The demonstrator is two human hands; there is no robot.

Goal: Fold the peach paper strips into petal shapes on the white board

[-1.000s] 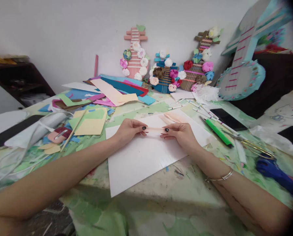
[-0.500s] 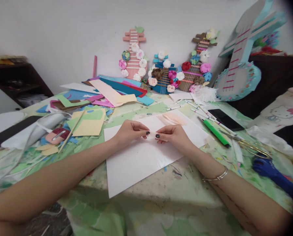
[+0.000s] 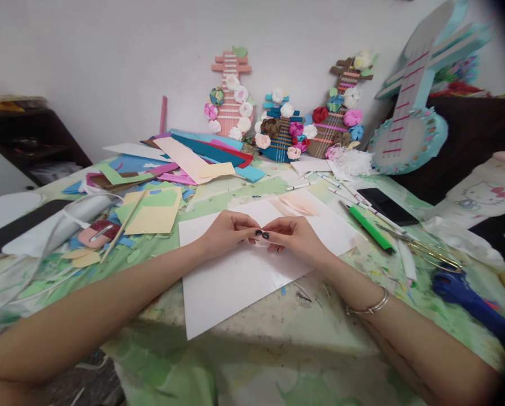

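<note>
Above a white sheet (image 3: 218,299), my left hand (image 3: 225,232) and my right hand (image 3: 298,238) meet with thumbs touching at the tips. Both are closed in a pinch around a small pale pink piece of thin paper (image 3: 261,242), mostly hidden by the fingers. Just beyond my right hand, peach crepe paper (image 3: 298,204) lies on the same sheet. To the right of the sheet are a green utility knife (image 3: 371,228) and gold-handled scissors (image 3: 434,254).
Coloured paper pieces (image 3: 184,158) pile up at the back left. Flower-trimmed paper instruments (image 3: 231,107) lean against the wall. On the right lie several markers (image 3: 354,194), a phone (image 3: 387,206) and a blue tool (image 3: 464,296); a white cable (image 3: 36,265) loops on the left.
My thumbs have come together from a small gap apart, with the pale paper piece now more covered. The sheet and the things around it stay where they were.
</note>
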